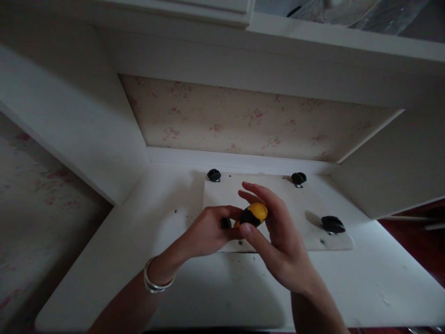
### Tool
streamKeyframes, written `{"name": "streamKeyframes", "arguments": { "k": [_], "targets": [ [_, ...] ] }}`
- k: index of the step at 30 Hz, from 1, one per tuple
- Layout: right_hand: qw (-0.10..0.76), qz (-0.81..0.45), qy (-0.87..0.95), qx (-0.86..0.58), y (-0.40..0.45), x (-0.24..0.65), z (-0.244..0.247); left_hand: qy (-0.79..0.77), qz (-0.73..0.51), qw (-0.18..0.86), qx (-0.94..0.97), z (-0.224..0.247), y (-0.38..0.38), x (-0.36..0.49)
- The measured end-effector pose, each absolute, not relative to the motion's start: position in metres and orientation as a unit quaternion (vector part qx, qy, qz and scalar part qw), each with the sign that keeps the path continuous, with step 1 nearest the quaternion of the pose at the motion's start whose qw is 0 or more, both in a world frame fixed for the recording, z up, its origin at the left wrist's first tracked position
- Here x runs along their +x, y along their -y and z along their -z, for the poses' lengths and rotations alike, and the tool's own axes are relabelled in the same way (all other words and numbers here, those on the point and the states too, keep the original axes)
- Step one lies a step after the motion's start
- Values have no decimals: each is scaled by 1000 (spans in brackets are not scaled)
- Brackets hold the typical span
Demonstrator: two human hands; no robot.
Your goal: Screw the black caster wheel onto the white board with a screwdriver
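Observation:
A yellow and black handled tool, apparently a screwdriver (255, 213), is between my hands above a white board (278, 199). My right hand (283, 236) holds its rounded handle between thumb and fingers. My left hand (210, 229) pinches near the tool's other end, where a bit of yellow shows; its exact hold is partly hidden. Black casters stand on the board: one at the back left (214, 175), one at the back right (298, 178) and one at the front right (333, 224). A dark piece (225, 223), perhaps another caster, shows beside my left fingers.
The board lies on a white desktop (146, 278) with small dark bits scattered on it. White side panels rise left (79, 106) and right (399, 162). An overhead shelf (347, 39) holds plastic-wrapped items. Floral wallpaper (253, 116) covers the back.

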State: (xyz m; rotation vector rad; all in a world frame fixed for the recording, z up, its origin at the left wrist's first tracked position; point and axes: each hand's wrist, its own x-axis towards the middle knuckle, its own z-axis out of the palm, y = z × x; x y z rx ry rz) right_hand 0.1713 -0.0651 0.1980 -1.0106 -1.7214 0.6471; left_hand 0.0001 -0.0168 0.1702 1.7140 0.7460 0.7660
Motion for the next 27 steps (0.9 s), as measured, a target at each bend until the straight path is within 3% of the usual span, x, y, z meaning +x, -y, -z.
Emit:
{"name": "streamKeyframes", "arguments": {
  "k": [4, 12, 19, 27],
  "targets": [
    [517, -162, 706, -455, 61, 169, -195, -324, -341, 525, 709, -165, 18, 4],
    [481, -232, 735, -418, 59, 178, -198, -287, -281, 519, 754, -169, 10, -6],
    [501, -73, 708, -492, 63, 171, -201, -331, -324, 525, 714, -169, 13, -1],
    [429, -182, 773, -431, 67, 179, -205, -257, -274, 560, 738, -164, 9, -5]
  ]
}}
